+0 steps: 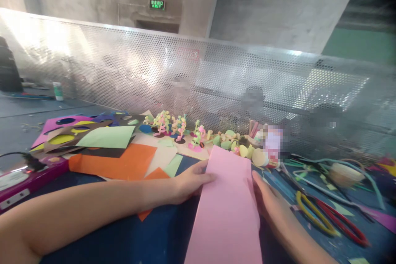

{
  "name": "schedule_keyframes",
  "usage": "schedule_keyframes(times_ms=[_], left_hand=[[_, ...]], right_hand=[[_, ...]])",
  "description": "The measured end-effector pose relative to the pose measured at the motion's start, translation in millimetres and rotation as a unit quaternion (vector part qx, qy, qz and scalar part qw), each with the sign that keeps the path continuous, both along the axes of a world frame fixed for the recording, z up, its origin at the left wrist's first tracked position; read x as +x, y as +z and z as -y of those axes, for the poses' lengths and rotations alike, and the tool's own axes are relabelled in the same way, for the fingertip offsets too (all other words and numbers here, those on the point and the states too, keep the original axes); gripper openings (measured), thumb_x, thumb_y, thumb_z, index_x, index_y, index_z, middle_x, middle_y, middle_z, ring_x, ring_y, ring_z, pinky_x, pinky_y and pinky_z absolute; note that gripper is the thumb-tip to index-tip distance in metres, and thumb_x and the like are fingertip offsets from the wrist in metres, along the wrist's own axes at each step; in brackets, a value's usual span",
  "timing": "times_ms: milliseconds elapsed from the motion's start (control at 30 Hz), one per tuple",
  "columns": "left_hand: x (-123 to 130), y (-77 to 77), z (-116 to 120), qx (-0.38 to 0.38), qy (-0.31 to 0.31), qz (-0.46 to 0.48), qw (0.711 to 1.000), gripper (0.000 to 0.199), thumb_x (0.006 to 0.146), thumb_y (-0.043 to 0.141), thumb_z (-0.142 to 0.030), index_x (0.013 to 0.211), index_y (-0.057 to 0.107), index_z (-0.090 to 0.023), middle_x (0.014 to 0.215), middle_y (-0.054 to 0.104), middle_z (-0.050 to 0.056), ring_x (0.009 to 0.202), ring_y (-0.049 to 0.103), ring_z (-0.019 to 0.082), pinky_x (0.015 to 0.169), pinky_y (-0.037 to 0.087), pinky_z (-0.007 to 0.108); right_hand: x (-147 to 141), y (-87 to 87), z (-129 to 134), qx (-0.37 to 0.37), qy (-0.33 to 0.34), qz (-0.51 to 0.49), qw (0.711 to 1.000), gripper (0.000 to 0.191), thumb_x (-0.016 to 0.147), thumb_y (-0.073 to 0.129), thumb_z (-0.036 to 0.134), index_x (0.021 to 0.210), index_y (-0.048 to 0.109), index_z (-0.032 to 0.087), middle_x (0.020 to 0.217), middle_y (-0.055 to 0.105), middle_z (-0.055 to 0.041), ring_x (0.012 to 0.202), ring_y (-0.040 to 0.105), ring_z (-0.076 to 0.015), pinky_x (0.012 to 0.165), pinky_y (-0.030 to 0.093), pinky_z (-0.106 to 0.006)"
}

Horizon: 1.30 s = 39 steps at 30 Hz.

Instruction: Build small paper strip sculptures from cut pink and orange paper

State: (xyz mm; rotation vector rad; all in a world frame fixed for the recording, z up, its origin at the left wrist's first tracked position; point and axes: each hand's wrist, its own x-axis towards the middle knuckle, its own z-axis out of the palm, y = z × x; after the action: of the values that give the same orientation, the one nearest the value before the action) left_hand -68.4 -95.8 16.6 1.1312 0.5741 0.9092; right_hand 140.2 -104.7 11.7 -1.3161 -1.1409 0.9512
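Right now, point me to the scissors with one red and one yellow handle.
In the head view, the scissors lie lower right on the blue table, beside the right hand.

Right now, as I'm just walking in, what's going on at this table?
A person has a pink sheet between two bare hands: the left hand grips its left edge, and the right hand is at its right edge. Orange paper lies to the left, small colourful figures stand beyond the sheet, and scissors lie to the right.
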Motion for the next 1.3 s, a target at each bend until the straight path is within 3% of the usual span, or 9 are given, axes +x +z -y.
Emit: schedule_keyframes(times_ms=[100,200,400,633,833,967,1033,1167,1300], left_hand=[[0.1,0.6,0.6,-0.013,0.021,0.004,1.000,0.048,0.072,0.066,-0.027,0.117,0.052,-0.022,0.103,0.064,0.008,0.091,0.061,0.022,0.081,0.046,0.037],[0.2,1.9,1.4,-0.040,0.028,0.009,0.999,0.046,0.071,0.066,-0.031,0.114,0.053,-0.021,0.101,0.065,0.008,0.088,0.062,0.021,0.079,0.048,0.036],[3.4,-3.3,-2.1,-0.035,0.026,-0.011,0.999,0.040,0.067,0.070,-0.029,0.103,0.060,-0.014,0.095,0.067,0.009,0.083,0.064,0.020,0.077,0.048,0.031],[2.1,-4.3,-10.5,0.059,0.121,-0.030,0.990,0.036,0.072,0.065,-0.035,0.103,0.061,-0.016,0.103,0.066,0.007,0.090,0.063,0.022,0.079,0.048,0.032],[1.3,-1.5,-12.0,0.096,0.150,-0.073,0.981,0.033,0.075,0.060,-0.034,0.102,0.060,-0.015,0.095,0.067,0.007,0.081,0.063,0.021,0.070,0.048,0.030],[2.0,-7.2,-11.8,0.126,0.161,-0.061,0.977,0.031,0.076,0.058,-0.034,0.099,0.060,-0.013,0.091,0.067,0.008,0.080,0.062,0.021,0.069,0.047,0.030],[0.8,-11.9,-13.7,0.160,0.189,-0.066,0.967,0.030,0.079,0.055,-0.035,0.098,0.061,-0.013,0.092,0.066,0.007,0.081,0.061,0.019,0.070,0.046,0.028],[-2.4,-23.5,-20.2,0.161,0.263,-0.106,0.945,0.026,0.081,0.050,-0.036,0.089,0.061,-0.014,0.076,0.062,0.003,0.063,0.054,0.013,0.056,0.039,0.023],[-1.4,-28.9,-23.8,0.160,0.254,-0.102,0.948,0.026,0.081,0.050,-0.037,0.092,0.060,-0.015,0.079,0.062,0.004,0.065,0.053,0.014,0.057,0.039,0.024]], right_hand=[[-2.6,3.9,3.5,-0.046,0.045,-0.004,0.998,0.033,0.068,0.058,0.052,0.067,0.066,0.020,0.042,0.056,0.0010,0.042,0.052,-0.0184,0.040,0.036,-0.028],[-2.5,5.5,4.3,-0.049,0.041,0.025,0.998,0.029,0.067,0.061,0.049,0.071,0.066,0.021,0.044,0.055,0.0025,0.043,0.051,-0.0179,0.039,0.033,-0.026],[3.1,4.8,-2.1,0.042,0.011,0.122,0.992,0.031,0.068,0.059,0.051,0.073,0.066,0.022,0.057,0.061,0.0003,0.056,0.054,-0.0195,0.048,0.039,-0.027],[-2.9,7.5,5.1,-0.019,0.094,-0.007,0.995,0.030,0.075,0.053,0.050,0.070,0.058,0.021,0.051,0.052,0.0038,0.044,0.047,-0.0134,0.041,0.036,-0.023],[0.6,6.6,1.3,0.085,0.044,0.172,0.981,0.027,0.075,0.055,0.045,0.073,0.062,0.019,0.070,0.065,-0.0014,0.072,0.059,-0.0205,0.066,0.043,-0.027],[2.7,4.3,-2.2,0.055,0.012,0.227,0.972,0.034,0.072,0.053,0.051,0.078,0.062,0.019,0.075,0.068,-0.0046,0.075,0.061,-0.0245,0.066,0.045,-0.030],[2.5,3.3,-2.6,0.036,0.031,0.223,0.974,0.037,0.073,0.049,0.054,0.076,0.062,0.019,0.077,0.069,-0.0048,0.077,0.061,-0.0248,0.065,0.047,-0.029],[2.6,1.9,-2.1,0.014,0.097,0.244,0.965,0.040,0.075,0.044,0.058,0.072,0.060,0.021,0.075,0.068,-0.0036,0.079,0.062,-0.0246,0.063,0.048,-0.026],[4.4,1.3,-2.1,0.011,0.084,0.286,0.955,0.042,0.074,0.043,0.058,0.078,0.060,0.020,0.079,0.069,-0.0037,0.080,0.063,-0.0246,0.061,0.048,-0.026]])
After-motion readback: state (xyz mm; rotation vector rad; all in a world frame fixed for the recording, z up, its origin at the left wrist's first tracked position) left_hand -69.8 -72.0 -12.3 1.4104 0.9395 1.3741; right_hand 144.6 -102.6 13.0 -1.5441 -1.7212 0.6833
